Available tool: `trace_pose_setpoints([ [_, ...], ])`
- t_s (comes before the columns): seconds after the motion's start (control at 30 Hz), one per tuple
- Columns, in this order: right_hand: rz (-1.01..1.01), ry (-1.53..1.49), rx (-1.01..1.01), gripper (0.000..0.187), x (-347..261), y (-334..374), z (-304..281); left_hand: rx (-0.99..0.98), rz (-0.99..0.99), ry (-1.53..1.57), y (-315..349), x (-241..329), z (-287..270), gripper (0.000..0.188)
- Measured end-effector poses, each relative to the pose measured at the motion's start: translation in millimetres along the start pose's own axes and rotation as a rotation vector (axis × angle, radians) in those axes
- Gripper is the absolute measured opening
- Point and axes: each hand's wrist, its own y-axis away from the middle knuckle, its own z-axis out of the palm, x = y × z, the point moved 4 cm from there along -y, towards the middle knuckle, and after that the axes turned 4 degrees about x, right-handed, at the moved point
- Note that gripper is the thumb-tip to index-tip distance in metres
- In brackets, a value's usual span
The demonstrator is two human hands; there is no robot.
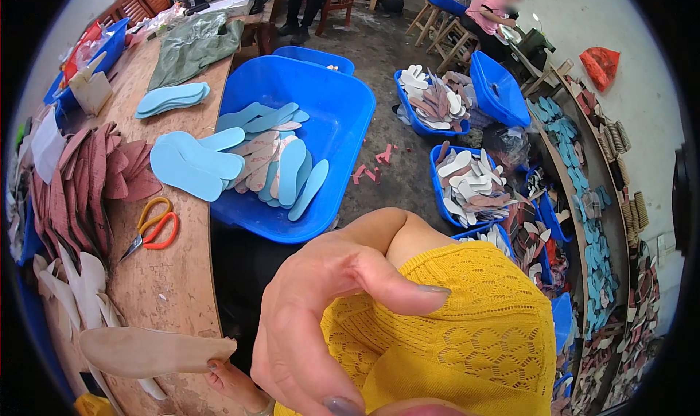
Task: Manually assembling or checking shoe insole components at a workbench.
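Observation:
At the lower left, my left hand [235,387] grips one end of a long beige insole [149,352], with the thumb on its face. Very close to the camera, my right hand [310,310] is raised, fingers curved and apart, with nothing visible between them. A yellow knit sleeve [467,321] covers that arm. Pale insoles [89,281] lie on the table just behind the held one. Farther up are orange-handled scissors [154,226], their blades pointing toward me. Beside them is a heap of dark red insole pieces [80,172].
Light blue insoles [193,164] overhang the wooden table's [164,285] right edge, above a large blue tub [343,139] with more insoles. Blue bins of insoles [474,186] stand on the floor at right, near loaded shelves [583,219]. A person in pink [490,11] sits at back right.

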Motion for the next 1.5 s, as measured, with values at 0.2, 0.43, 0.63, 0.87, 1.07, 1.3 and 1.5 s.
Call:
trace_pose_setpoints([
  [0.2,0.153,0.194,0.005,0.081,-17,3,-6,-0.054,-0.122,0.059,-3,-13,-11,0.054],
  [0.43,0.080,0.262,-0.115,0.088,-11,1,-11,-0.188,-0.076,-0.199,-2,-6,-13,0.027],
  [0.63,0.006,0.300,-0.162,0.092,-3,2,-11,-0.059,-0.046,-0.025,-4,-8,-8,0.043],
  [0.87,0.031,0.287,-0.176,0.092,-2,5,-13,-0.078,-0.036,0.020,-4,-8,-6,0.052],
  [1.07,-0.017,0.492,-0.219,0.094,-7,0,-22,0.013,-0.054,-0.520,6,-2,-10,0.031],
  [1.3,0.012,0.465,-0.232,0.096,-10,-1,-13,-0.051,-0.013,0.014,-3,1,3,0.055],
  [1.5,0.015,0.485,-0.260,0.098,-11,-1,-15,-0.038,-0.046,0.005,-4,-5,-4,0.057],
])
